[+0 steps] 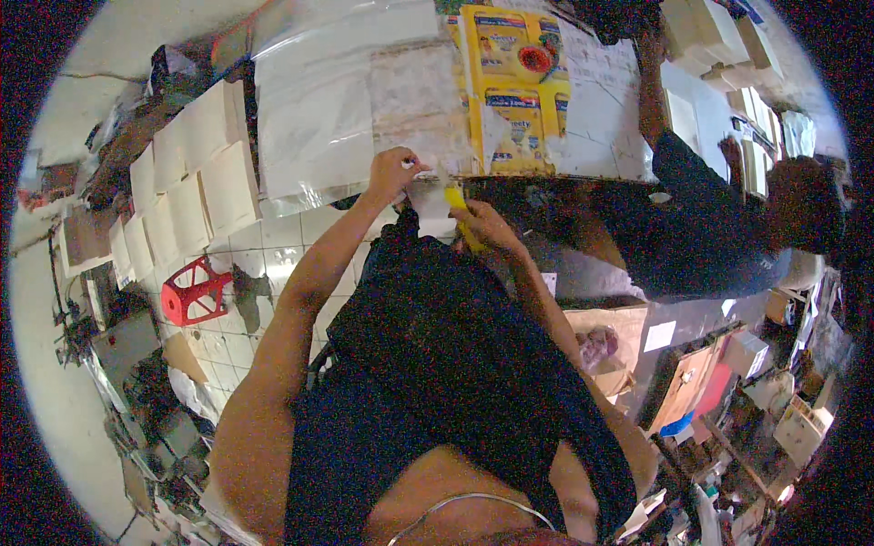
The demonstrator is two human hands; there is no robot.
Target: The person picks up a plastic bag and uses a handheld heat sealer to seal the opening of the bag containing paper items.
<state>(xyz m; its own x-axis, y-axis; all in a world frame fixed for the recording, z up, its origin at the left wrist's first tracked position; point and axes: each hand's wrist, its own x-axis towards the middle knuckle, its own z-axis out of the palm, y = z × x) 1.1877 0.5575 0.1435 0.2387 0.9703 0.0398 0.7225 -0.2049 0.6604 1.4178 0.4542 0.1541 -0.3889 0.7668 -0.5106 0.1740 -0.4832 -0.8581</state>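
Note:
At the near edge of the work table [314, 146], my left hand [393, 173] is closed in a pinch. A small white bit shows at its fingertips, too small to name. To its right and a little nearer me, my right hand [496, 227] is wrapped round a long yellow piece [455, 197] that sticks out above and below the fingers; its kind is unclear. Between the hands, at the table edge, hangs a pale sheet-like piece [428, 207]. Yellow printed sheets [514, 136] lie on the table beyond my right hand, with a small red round dish [535, 59] on them.
A co-worker in dark clothes [692, 227] leans over the table at the right, one arm stretched across it. Stacked pale boards [196, 173] stand at the left. A red plastic stool [196, 291] is on the tiled floor. Boxes and a wooden board [687, 378] lie at the lower right.

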